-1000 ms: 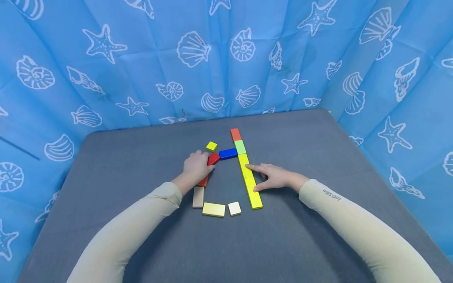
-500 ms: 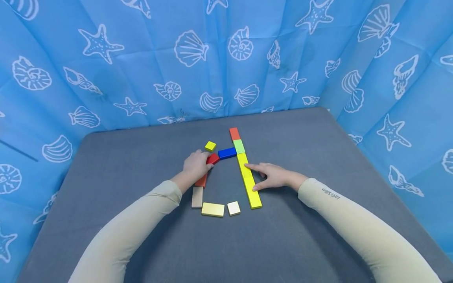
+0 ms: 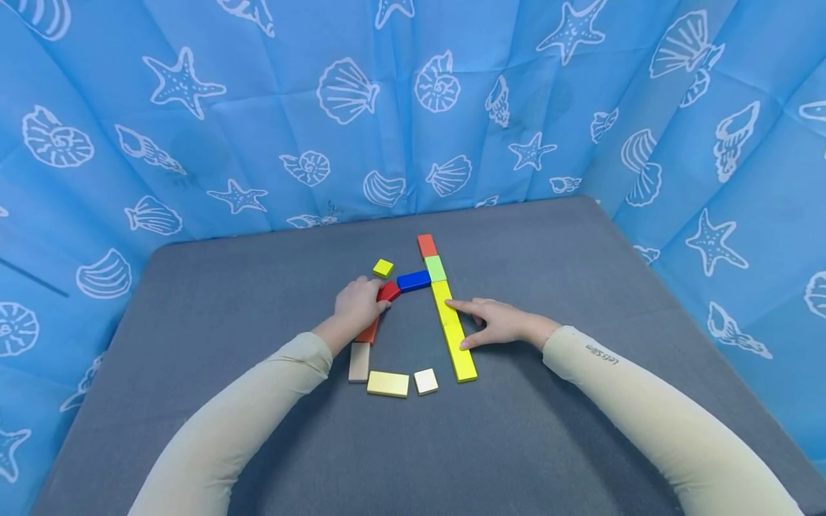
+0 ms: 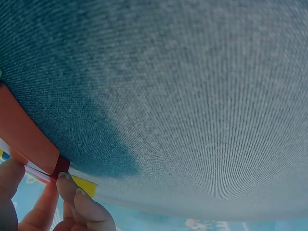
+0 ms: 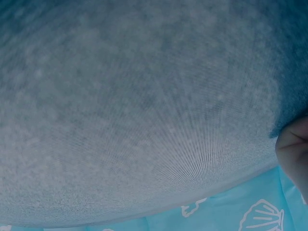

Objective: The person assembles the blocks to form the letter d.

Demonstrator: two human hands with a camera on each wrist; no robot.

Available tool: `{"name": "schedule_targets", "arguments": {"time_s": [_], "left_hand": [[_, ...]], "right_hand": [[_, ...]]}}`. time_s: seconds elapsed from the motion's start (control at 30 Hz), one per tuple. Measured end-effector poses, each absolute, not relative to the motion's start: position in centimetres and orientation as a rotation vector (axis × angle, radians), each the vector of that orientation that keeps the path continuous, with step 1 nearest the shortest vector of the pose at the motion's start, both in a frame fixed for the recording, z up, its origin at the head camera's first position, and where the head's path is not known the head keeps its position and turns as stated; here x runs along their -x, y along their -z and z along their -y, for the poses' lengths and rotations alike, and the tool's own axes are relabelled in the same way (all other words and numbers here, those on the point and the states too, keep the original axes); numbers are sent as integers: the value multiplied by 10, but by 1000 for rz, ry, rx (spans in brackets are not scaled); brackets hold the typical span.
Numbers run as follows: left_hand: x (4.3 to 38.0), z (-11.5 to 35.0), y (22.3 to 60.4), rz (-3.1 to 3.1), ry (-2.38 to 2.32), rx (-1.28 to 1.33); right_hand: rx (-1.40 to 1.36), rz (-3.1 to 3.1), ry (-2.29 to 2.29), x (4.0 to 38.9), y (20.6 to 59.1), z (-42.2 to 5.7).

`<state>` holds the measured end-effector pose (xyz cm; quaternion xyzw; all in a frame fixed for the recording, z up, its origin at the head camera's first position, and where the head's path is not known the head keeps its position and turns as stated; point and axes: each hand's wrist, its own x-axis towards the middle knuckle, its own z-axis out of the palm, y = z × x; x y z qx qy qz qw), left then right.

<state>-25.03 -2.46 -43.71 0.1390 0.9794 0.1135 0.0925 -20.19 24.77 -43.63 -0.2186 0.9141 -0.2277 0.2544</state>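
Note:
In the head view, my left hand (image 3: 358,301) pinches a small red block (image 3: 388,291); its fingers partly hide it. Just below lies an orange-red block (image 3: 368,332), partly under the hand. A blue block (image 3: 414,281) sits between the red block and a straight column on the right. That column runs from an orange block (image 3: 426,245) through a green block (image 3: 435,268) to two long yellow blocks, an upper one (image 3: 442,292) and a lower one (image 3: 461,362). My right hand (image 3: 500,321) touches the upper with its outstretched index finger and the lower with its thumb.
A small yellow block (image 3: 383,269) lies beyond the left hand. Nearer me are a light wooden block (image 3: 359,362), a pale yellow block (image 3: 388,383) and a cream square block (image 3: 426,381). The grey cloth-covered table (image 3: 548,430) meets a blue shell-patterned curtain (image 3: 400,143).
Both hands and the blocks hold nearly the same places. Only a slight shift of the head camera's view shows.

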Motion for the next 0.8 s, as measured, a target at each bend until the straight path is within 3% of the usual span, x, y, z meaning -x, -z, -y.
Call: {"name": "schedule_targets", "arguments": {"time_s": [0.63,0.8], "left_hand": [[249,25,436,-2885,-319,-395],[242,36,434,-2829,-334,-286]], "right_hand": [[574,-2493,600,203,438,-248],[574,-2488,593,203,437,-247]]}}
